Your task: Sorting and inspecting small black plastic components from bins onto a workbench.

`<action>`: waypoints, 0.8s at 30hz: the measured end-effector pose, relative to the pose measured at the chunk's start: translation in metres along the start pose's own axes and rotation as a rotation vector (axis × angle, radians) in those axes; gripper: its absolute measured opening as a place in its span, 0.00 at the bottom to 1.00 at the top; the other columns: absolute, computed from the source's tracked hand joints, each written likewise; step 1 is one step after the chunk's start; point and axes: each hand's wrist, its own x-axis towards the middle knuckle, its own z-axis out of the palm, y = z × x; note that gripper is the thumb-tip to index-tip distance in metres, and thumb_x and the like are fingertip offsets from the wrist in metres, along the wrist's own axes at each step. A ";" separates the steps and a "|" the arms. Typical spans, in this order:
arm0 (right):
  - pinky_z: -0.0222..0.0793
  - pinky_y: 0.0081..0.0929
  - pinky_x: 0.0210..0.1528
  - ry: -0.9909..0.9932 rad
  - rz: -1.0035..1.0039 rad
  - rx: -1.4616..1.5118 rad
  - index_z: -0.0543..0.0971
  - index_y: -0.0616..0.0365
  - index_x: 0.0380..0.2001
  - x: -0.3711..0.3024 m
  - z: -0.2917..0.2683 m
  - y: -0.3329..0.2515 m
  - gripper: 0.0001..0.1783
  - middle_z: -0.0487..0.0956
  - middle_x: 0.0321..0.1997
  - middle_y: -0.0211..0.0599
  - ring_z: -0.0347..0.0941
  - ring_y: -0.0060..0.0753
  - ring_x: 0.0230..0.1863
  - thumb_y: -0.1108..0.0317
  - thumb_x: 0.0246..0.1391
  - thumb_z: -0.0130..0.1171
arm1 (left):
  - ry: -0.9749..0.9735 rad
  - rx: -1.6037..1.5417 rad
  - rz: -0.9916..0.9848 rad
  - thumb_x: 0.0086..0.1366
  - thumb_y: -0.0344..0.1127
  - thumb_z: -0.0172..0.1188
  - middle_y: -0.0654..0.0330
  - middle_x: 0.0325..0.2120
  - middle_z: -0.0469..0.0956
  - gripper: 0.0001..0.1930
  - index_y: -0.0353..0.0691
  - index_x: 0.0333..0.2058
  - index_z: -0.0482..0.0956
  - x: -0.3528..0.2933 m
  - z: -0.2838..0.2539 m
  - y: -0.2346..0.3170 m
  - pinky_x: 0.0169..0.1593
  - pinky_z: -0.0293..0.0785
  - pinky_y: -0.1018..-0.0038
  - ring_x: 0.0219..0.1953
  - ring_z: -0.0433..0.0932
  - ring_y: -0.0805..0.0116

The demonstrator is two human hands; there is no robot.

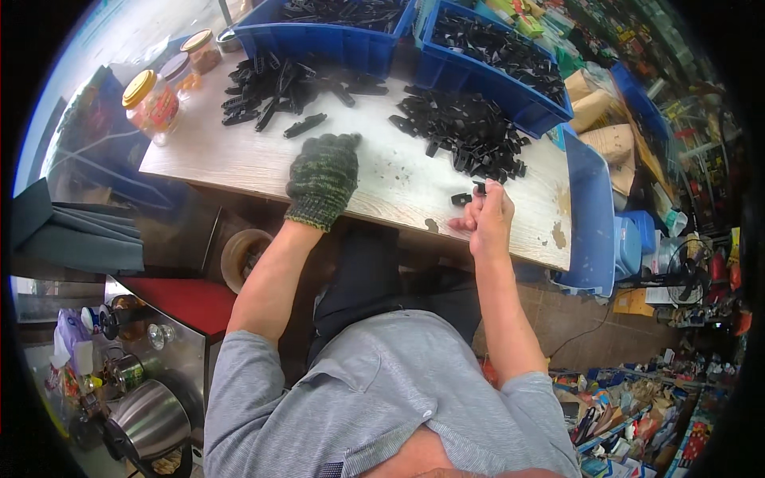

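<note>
My left hand (323,177), in a dark green mottled knit glove, is at the table's front edge with its fingers curled under. Whatever it may hold is hidden beneath the glove. A long black plastic piece (306,125) lies just beyond it. My bare right hand (488,213) pinches a small black plastic part (480,188) between thumb and fingertips. Close to its left is a loose black part (460,199). Beyond that hand spreads a heap of small black parts (470,131). Longer black pieces form another pile (275,88) at the far left.
Two blue bins (319,38) (486,80) full of black parts stand along the back of the white table (382,187). Lidded jars (151,103) line the left edge. A blue tub (594,215) stands at the right. A red-topped cabinet (179,303) is at the lower left.
</note>
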 end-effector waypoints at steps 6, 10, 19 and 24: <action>0.73 0.31 0.15 0.021 0.013 0.077 0.70 0.56 0.29 -0.002 -0.002 0.002 0.18 0.56 0.13 0.22 0.52 0.18 0.12 0.54 0.66 0.44 | 0.221 -0.098 0.069 0.64 0.37 0.54 0.57 0.35 0.79 0.10 0.45 0.41 0.79 -0.009 -0.004 0.006 0.41 0.76 0.59 0.39 0.77 0.55; 0.72 0.29 0.15 0.018 -0.020 0.082 0.70 0.56 0.29 0.000 -0.003 0.005 0.18 0.58 0.14 0.23 0.53 0.18 0.12 0.54 0.66 0.43 | 0.131 -0.287 0.120 0.65 0.38 0.55 0.55 0.34 0.80 0.09 0.43 0.41 0.79 -0.018 -0.010 0.034 0.39 0.76 0.61 0.37 0.79 0.54; 0.66 0.24 0.18 0.073 -0.102 0.004 0.72 0.59 0.28 -0.004 -0.001 0.007 0.20 0.64 0.18 0.27 0.61 0.22 0.15 0.53 0.65 0.42 | -0.029 -1.087 0.117 0.69 0.39 0.55 0.48 0.34 0.81 0.11 0.37 0.42 0.79 -0.025 0.005 0.126 0.40 0.74 0.59 0.37 0.80 0.47; 0.64 0.23 0.17 0.079 -0.216 -0.056 0.72 0.57 0.28 0.010 -0.016 0.027 0.17 0.68 0.22 0.27 0.64 0.21 0.16 0.57 0.65 0.44 | -0.084 -1.029 0.098 0.71 0.36 0.53 0.48 0.37 0.80 0.11 0.36 0.44 0.79 -0.022 0.007 0.134 0.42 0.73 0.59 0.39 0.78 0.46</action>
